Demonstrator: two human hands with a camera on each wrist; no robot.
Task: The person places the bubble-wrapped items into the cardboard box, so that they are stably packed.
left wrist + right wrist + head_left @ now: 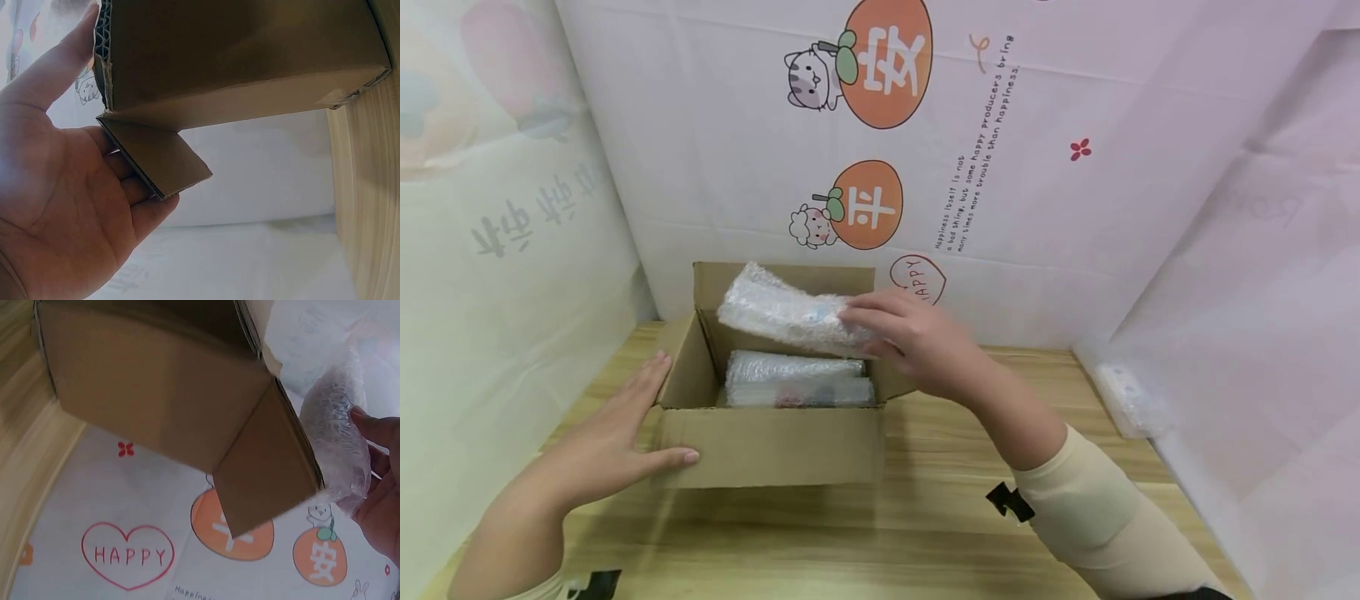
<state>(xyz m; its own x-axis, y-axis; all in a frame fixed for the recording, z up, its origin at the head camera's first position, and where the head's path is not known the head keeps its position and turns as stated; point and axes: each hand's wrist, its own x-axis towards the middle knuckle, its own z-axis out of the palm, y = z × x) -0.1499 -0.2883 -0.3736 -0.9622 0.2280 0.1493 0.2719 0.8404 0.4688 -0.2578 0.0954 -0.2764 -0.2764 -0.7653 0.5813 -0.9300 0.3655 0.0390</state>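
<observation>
A cardboard box [767,446] stands with its flaps folded out. My right hand [917,337] grips one end of a bubble-wrapped package [790,312], which slants over the back of the box opening. The right wrist view shows thumb and fingers of the right hand [381,481] pinching the crinkled wrap [337,425] beside a flap. Inside the box lie more bubble-wrapped packages [797,367], one with red and blue showing through. My left hand [598,442] is spread at the box's left front corner, its fingers along the side flap [159,156] and thumb by the front flap.
On the table's right side, another clear-wrapped package [1127,400] rests against the white side wall. A printed cloth [1000,183] hangs upright behind the box, close to its back flap. The wooden tabletop [955,517] extends in front and to the right.
</observation>
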